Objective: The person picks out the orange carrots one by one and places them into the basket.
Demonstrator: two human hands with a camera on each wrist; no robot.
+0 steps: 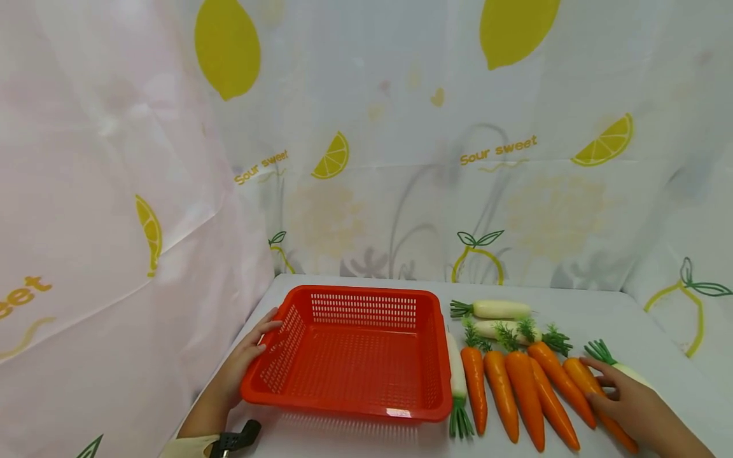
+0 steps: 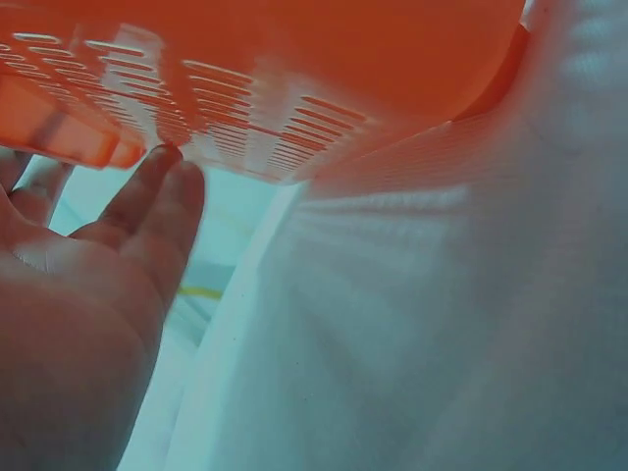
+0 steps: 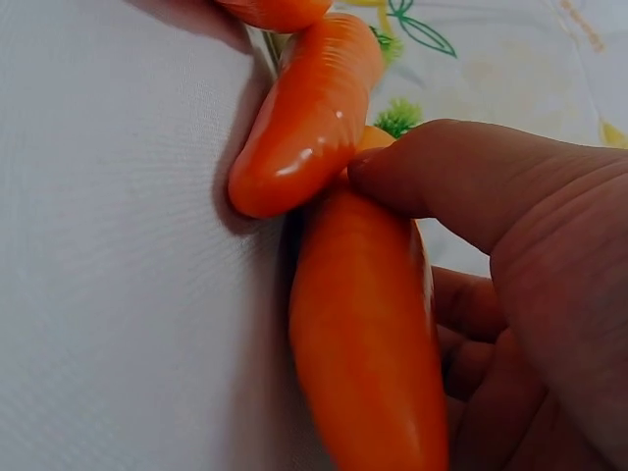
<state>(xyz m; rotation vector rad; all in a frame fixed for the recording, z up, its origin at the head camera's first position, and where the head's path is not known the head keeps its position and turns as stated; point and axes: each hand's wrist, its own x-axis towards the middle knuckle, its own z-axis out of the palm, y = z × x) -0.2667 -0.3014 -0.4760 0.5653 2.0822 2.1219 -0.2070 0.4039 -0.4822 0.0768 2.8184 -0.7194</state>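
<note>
Our left hand (image 1: 237,366) rests loosely at the nine-o'clock rim of the red basket (image 1: 343,409), presumably steadying it; our right hand (image 1: 635,407) pinches the outermost carrot (image 3: 368,314), toward the basket's three o'clock, its thick part straddled, we judge, for surer grip.

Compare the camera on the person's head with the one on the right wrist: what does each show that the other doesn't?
Only the head view shows the red basket, the left hand at its rim, and the white radishes.

Only the right wrist view shows the palm side of the right hand.

Both show that hand's carrot, a neighbouring carrot and printed cloth.
</note>
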